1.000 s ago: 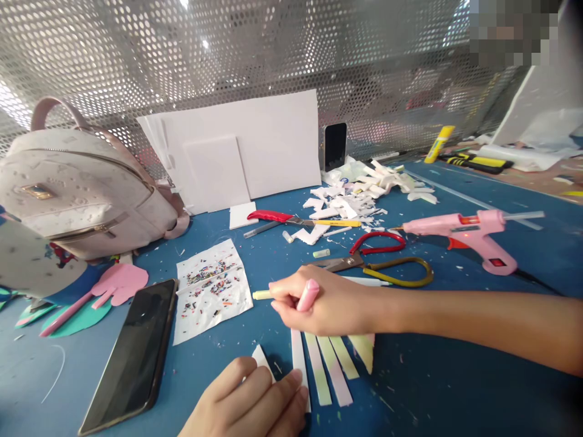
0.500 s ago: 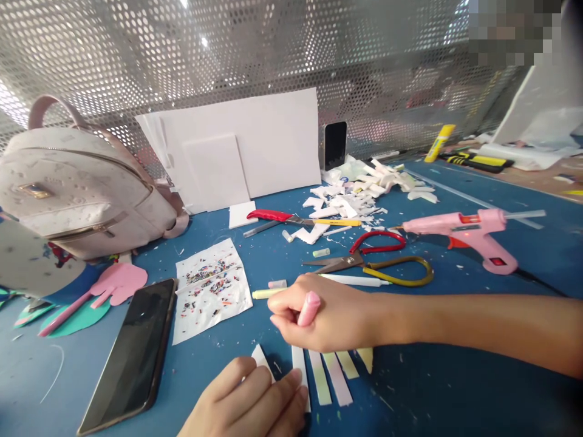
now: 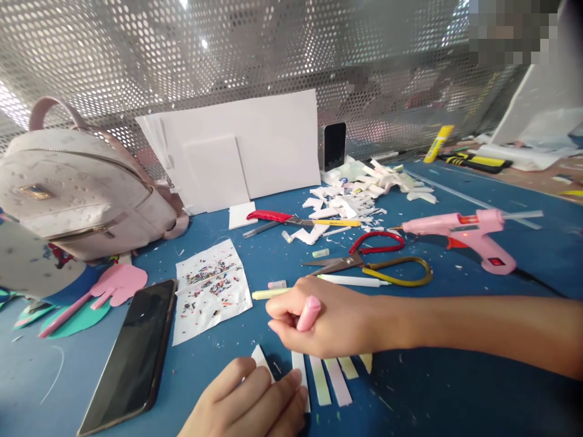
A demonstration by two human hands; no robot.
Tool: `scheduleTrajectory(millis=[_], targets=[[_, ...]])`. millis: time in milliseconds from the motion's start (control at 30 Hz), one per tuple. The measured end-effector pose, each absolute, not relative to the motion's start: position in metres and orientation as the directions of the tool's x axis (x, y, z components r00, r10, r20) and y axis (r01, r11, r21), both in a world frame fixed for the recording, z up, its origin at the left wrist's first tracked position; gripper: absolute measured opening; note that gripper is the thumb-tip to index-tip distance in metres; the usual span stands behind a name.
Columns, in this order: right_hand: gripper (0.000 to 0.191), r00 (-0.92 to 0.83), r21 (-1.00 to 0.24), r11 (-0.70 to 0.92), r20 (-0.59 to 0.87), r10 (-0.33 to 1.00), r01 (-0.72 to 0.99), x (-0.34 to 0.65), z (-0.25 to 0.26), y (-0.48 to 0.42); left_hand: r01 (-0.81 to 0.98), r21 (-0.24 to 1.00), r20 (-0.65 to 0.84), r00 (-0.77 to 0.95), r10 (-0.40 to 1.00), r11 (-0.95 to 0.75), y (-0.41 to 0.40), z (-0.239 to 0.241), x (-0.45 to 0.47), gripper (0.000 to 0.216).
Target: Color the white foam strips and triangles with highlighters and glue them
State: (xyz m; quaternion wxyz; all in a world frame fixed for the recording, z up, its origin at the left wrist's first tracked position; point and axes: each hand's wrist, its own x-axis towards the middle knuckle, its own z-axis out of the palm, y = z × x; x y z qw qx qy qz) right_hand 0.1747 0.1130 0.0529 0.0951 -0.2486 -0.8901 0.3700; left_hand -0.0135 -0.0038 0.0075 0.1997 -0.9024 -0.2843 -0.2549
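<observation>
Wrapped in the fist of my right hand (image 3: 334, 321) is a pink marker (image 3: 310, 312), its blunt end towards me and its tip hidden behind the fingers. My left hand (image 3: 255, 400), fingers together and bent, presses its fingertips onto a white strip (image 3: 298, 364). To the right of that strip lie a pale green strip (image 3: 320, 385), a pale pink strip (image 3: 337, 385) and short yellowish strips (image 3: 348, 368), partly covered by my right hand. Another white piece (image 3: 260, 357) shows behind the left fingers. A pale yellow marker (image 3: 268, 294) lies just past my right hand.
Beyond the hands lie scissors (image 3: 344, 262), a white marker (image 3: 355, 280), red-handled pliers (image 3: 273, 216) and a pink glue gun (image 3: 455, 226). White scraps (image 3: 359, 188) are heaped behind. A phone (image 3: 132, 358), speckled paper (image 3: 212, 285) and backpack (image 3: 82, 182) occupy the left.
My right hand has shifted very slightly left and down with the pink marker. The left hand and the strips look unmoved.
</observation>
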Motion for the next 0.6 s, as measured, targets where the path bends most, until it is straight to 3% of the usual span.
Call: scheduleTrajectory(millis=[267, 533, 600], targets=[[0.034, -0.844, -0.681, 0.602, -0.044, 0.534, 0.417, 0.1756, 0.0551, 0.1121, 0.614, -0.221, 0.574, 0.71, 0.408, -0.758, -0.0012, 0.0032, -0.0101, 0.043], [0.033, -0.831, -0.653, 0.611, -0.052, 0.554, 0.448, 0.1746, 0.0561, 0.1106, 0.603, -0.216, 0.543, 0.728, 0.419, -0.768, -0.0039, 0.0047, -0.0159, 0.017], [0.033, -0.822, -0.643, 0.612, -0.049, 0.568, 0.461, 0.1748, 0.0558, 0.1112, 0.591, -0.209, 0.526, 0.739, 0.42, -0.779, -0.0038, 0.0057, -0.0166, 0.021]])
